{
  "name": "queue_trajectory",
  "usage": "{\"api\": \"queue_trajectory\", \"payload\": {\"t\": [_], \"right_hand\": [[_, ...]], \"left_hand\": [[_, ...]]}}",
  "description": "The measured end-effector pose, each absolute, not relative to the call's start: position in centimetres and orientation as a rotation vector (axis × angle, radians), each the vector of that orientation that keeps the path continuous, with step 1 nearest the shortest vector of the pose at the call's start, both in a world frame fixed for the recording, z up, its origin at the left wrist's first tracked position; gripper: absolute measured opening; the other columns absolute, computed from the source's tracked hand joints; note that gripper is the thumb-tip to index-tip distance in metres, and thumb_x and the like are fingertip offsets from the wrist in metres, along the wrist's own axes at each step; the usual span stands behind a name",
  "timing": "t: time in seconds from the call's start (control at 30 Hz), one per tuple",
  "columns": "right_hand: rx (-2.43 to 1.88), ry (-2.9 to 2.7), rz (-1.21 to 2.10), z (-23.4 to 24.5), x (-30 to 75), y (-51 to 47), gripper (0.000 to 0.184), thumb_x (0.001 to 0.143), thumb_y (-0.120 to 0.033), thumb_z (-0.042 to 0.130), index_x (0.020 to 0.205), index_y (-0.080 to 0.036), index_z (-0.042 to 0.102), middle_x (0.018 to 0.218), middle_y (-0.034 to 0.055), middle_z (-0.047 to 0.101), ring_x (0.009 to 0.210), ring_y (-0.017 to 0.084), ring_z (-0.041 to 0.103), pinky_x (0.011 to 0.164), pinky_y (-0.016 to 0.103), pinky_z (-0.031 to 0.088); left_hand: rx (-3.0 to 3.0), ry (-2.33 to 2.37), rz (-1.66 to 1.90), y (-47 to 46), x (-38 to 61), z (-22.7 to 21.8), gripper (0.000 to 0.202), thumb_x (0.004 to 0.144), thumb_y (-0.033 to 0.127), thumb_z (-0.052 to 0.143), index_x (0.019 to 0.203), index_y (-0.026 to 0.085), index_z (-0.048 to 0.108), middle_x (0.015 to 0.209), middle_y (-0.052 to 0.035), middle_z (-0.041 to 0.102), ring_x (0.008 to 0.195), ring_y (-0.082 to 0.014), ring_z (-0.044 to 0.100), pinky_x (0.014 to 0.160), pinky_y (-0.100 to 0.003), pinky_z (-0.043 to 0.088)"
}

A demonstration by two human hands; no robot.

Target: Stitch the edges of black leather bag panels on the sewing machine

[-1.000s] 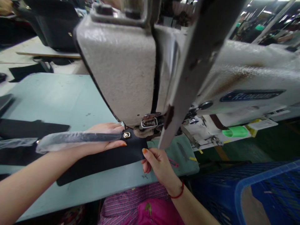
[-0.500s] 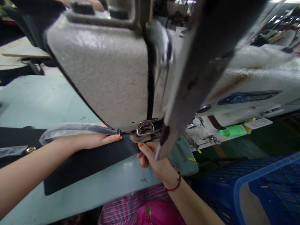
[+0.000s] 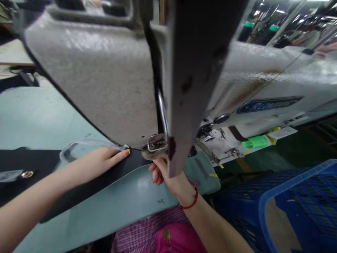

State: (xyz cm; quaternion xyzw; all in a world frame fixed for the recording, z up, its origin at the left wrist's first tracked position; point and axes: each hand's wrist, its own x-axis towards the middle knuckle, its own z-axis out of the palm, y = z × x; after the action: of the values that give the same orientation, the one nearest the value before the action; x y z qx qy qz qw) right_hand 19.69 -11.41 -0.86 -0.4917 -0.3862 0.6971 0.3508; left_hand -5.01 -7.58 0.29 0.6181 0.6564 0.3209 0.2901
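A flat black panel (image 3: pixel 79 184), apparently leather-like, lies under the sewing machine head (image 3: pixel 97 77). My left hand (image 3: pixel 102 161) rests on it, thumb stretched toward the needle area, holding a strap in clear plastic (image 3: pixel 68 149) down against the panel; the other fingertips are partly hidden. A small metal piece shows at the strap's end. Just in front of the presser area, my right hand (image 3: pixel 168 175) has curled fingers closed at the panel's near edge. The machine's metal bar and lower parts cover some of its fingertips.
A wide metal bar (image 3: pixel 195 88) slants down before the machine. The pale green table (image 3: pixel 118 214) carries the work. To the right stands a blue plastic crate (image 3: pixel 263 207). A green holder (image 3: pixel 255 142) sits by the machine bed. A second wrapped strap (image 3: pixel 12 175) with a gold-coloured fitting lies left.
The view has shifted, so the machine appears further left. The panel's near edge now curves more beside my right hand. Both hands stay close to the needle area.
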Motion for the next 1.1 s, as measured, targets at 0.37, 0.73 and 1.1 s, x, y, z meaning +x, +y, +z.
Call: {"api": "queue_trajectory", "payload": {"t": [0.37, 0.73, 1.1], "right_hand": [[-1.3, -1.256, 1.646, -0.6, 20.2, -11.3, 0.061, 0.086, -0.07, 0.049, 0.066, -0.014, 0.061, 0.045, -0.0025, 0.054, 0.036, 0.007, 0.046, 0.039, 0.017, 0.036], [-1.298, -1.27, 1.532, -1.2, 19.9, -11.6, 0.061, 0.088, -0.069, 0.046, 0.065, -0.015, 0.06, 0.043, -0.0014, 0.053, 0.035, 0.007, 0.046, 0.04, 0.018, 0.038], [-1.146, -1.936, 0.695, -0.8, 23.4, -12.5, 0.024, 0.098, -0.028, 0.053, 0.116, -0.021, 0.067, 0.106, 0.0069, 0.072, 0.094, 0.016, 0.068, 0.084, 0.027, 0.052]], "left_hand": [[0.816, 1.135, 1.173, -17.6, 7.7, -3.3, 0.038, 0.082, 0.055, 0.063, 0.082, 0.018, 0.063, 0.059, 0.0029, 0.045, 0.049, -0.0094, 0.034, 0.044, -0.02, 0.028], [0.451, 1.024, 1.338, -14.4, 9.6, -3.2, 0.042, 0.079, 0.047, 0.071, 0.058, 0.015, 0.053, 0.049, 0.0017, 0.048, 0.049, -0.0097, 0.042, 0.049, -0.023, 0.033], [0.361, 1.101, 1.4, -13.7, 9.1, -1.9, 0.05, 0.069, 0.039, 0.08, 0.051, 0.019, 0.037, 0.048, 0.0096, 0.025, 0.046, -0.0049, 0.019, 0.042, -0.02, 0.02]]}}
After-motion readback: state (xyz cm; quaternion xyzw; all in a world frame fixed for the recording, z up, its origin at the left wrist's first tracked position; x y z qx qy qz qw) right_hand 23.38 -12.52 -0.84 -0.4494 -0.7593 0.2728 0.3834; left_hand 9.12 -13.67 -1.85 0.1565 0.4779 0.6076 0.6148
